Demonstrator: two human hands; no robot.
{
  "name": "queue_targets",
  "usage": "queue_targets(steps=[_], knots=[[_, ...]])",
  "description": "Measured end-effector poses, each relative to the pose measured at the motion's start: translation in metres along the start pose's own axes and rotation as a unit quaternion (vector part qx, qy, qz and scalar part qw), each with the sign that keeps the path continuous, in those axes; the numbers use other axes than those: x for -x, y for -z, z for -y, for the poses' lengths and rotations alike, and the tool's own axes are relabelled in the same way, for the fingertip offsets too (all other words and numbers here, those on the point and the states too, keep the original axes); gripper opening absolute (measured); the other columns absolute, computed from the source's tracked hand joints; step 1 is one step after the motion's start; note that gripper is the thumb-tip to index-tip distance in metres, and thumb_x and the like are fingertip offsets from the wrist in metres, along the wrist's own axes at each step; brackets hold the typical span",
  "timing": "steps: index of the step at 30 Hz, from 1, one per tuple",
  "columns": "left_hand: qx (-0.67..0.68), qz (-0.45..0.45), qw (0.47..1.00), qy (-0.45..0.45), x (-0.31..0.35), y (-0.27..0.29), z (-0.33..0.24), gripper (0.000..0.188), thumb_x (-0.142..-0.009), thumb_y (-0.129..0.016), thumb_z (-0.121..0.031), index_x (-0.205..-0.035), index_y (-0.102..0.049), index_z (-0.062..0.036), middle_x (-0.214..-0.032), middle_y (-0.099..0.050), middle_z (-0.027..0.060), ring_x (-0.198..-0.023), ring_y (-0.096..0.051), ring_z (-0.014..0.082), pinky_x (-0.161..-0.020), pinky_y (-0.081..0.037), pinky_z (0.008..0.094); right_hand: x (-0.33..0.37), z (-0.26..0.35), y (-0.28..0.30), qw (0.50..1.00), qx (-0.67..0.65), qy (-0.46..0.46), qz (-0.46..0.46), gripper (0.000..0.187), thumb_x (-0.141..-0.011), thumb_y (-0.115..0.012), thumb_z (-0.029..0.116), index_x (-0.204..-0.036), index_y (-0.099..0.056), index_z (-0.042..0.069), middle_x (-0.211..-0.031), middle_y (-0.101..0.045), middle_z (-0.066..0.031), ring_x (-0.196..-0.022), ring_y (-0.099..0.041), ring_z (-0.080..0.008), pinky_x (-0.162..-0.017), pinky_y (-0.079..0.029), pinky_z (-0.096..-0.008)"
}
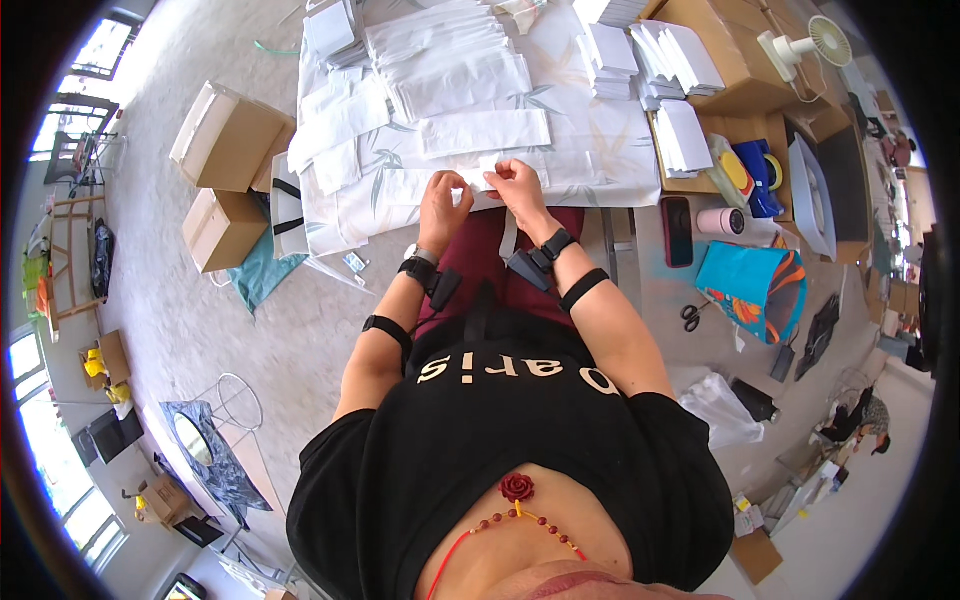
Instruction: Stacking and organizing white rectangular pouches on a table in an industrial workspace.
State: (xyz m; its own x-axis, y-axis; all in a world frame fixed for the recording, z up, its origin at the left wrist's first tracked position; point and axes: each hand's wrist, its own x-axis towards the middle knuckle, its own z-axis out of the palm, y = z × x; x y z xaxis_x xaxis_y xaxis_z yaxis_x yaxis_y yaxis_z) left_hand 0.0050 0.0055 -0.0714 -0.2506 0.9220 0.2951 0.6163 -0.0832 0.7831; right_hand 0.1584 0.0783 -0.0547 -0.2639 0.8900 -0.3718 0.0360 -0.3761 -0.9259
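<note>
At the near edge of the cloth-covered table, my left hand (444, 212) is closed with thumb and fingertips together. What it pinches, if anything, is too small to make out. Just to its right, my right hand (518, 190) pinches a small white piece (488, 163) of paper or film. Under both hands lies a flat white strip (405, 186) along the edge. Beyond them sits a folded white sleeve-like packet (485, 132). A large overlapping stack of similar white packets (450, 75) spreads farther back, with more white pieces (340, 120) at the left.
Stacks of white cards (608, 60) stand at the table's far right, beside cardboard boxes and a small fan (828, 42). A phone (677, 232), a pink cup (720, 221), a blue tape dispenser (762, 178) and a bright bag (750, 285) are at the right. Open cartons (225, 135) stand left.
</note>
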Motion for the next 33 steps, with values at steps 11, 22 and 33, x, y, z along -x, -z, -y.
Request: queue_targets(steps=[11,22,33], knots=[[-0.025,0.011,0.998,-0.062,0.002,0.005,-0.033,0.022,-0.085,-0.074,-0.007,-0.106,-0.069,-0.0024,-0.101,-0.071,0.0132,-0.098,-0.068,0.0318,-0.087,-0.054,0.0403,-0.005,-0.013,-0.001,0.970,0.182,0.146,-0.072,0.022,-0.094,-0.071,0.020,-0.098,-0.067,-0.001,-0.081,-0.072,-0.0080,-0.075,-0.072,-0.0149,-0.068,-0.057,-0.0321],[0.206,-0.021,0.961,0.182,-0.003,-0.008,-0.012,0.016,-0.097,-0.068,-0.011,-0.102,-0.072,0.0045,-0.089,-0.076,0.0103,-0.080,-0.072,0.0131,-0.073,-0.055,0.0271,0.006,-0.011,-0.004,0.979,0.119,0.167,0.011,0.017,-0.097,-0.066,0.014,-0.103,-0.069,-0.002,-0.092,-0.075,-0.0094,-0.086,-0.074,-0.0180,-0.078,-0.058,-0.0315],[0.319,-0.021,0.927,0.198,-0.005,-0.013,-0.010,0.016,-0.097,-0.070,-0.007,-0.107,-0.070,0.0057,-0.091,-0.076,0.0088,-0.084,-0.072,0.0120,-0.075,-0.057,0.0247,0.004,-0.014,-0.009,0.970,0.155,0.185,-0.011,0.015,-0.094,-0.065,0.006,-0.105,-0.069,-0.001,-0.098,-0.076,-0.0135,-0.090,-0.075,-0.0233,-0.081,-0.059,-0.0345]])
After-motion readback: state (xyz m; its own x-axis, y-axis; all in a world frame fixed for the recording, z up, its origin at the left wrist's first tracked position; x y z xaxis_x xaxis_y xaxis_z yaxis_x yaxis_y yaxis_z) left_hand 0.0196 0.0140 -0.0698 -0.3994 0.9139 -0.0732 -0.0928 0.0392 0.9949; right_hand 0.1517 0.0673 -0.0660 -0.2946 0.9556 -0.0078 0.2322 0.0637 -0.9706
